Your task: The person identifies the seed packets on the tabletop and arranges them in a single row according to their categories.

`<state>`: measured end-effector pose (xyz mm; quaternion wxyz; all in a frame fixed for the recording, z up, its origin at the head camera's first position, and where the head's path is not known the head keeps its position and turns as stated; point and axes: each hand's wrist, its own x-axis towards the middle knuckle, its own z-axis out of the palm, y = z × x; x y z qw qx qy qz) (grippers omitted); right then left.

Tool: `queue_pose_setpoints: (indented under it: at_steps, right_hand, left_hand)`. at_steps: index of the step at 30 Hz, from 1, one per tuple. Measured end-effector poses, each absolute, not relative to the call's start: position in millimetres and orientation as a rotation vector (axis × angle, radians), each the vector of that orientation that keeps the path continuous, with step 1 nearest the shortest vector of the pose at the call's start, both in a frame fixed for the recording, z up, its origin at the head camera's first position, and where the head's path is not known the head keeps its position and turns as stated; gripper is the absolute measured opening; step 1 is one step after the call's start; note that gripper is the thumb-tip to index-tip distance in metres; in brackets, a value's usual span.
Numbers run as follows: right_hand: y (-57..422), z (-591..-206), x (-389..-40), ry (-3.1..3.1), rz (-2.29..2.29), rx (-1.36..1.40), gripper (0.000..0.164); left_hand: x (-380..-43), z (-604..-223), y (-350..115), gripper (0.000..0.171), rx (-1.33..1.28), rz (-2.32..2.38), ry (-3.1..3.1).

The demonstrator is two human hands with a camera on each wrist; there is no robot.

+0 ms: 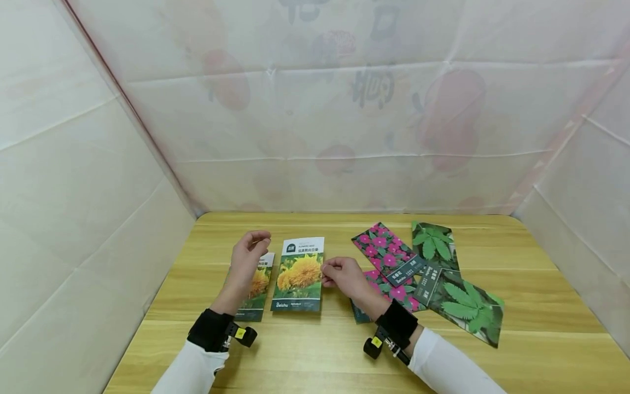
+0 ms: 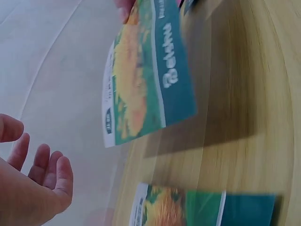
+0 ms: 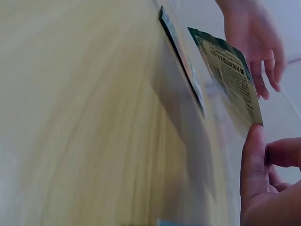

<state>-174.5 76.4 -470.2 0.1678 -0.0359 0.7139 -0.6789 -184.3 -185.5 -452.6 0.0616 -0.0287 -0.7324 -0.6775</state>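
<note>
Head view: pinching a raised sunflower packet [image 1: 300, 273] with right fingers [image 1: 337, 262]; holding left fingers [image 1: 256, 235] relaxed, nearer the worktop's [image 1: 295, 355] left edge.

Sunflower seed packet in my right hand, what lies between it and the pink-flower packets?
The head view shows your right hand and wooden tabletop there.

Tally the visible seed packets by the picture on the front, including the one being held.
Yellow-flower packets: 2
Pink-flower packets: 2
Green-leaf packets: 2
Total: 6
</note>
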Motion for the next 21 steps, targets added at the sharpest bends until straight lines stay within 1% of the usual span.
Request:
queue_pose_setpoints:
  at_steps: [2,5,6,9,12,13,16,18,19,21]
  right_hand:
    - [72,-472,-174,2.026,-1.919,-0.115,0.019]
    - [69,-475,-174,2.019,-1.9,-0.128,0.021]
    - [68,-476,-174,2.014,-1.895,-0.127,0.022]
    - [66,-477,-174,2.008,-1.888,-0.122,0.022]
    - [65,-479,-175,2.001,-1.884,-0.112,0.022]
    - [65,-480,-175,2.0,-1.882,-0.109,0.022]
    - [64,-481,-176,1.995,-1.872,-0.103,0.022]
    - [64,-481,-176,1.999,-1.859,-0.1,0.023]
    - [64,-481,-176,2.002,-1.85,-0.099,0.024]
    - [64,-482,-176,2.015,-1.825,-0.111,0.026]
  left_hand:
    - [-187,-461,-193,0.042,-0.101,-2.034,-2.204]
    - [-189,-460,-199,0.037,-0.025,-2.035,-2.222]
    - [-192,-465,-202,0.039,0.006,-2.03,-2.227]
    - [-188,-456,-202,0.038,0.079,-2.049,-2.261]
    - [-192,-472,-210,0.044,-0.002,-2.042,-2.24]
    - [-188,-467,-210,0.041,-0.02,-2.055,-2.236]
    - [-187,-469,-210,0.041,-0.027,-2.05,-2.232]
    - [-182,-455,-203,0.04,0.043,-2.048,-2.263]
    - [-181,-454,-203,0.037,0.055,-2.053,-2.271]
    - [-180,-448,-200,0.037,0.096,-2.055,-2.303]
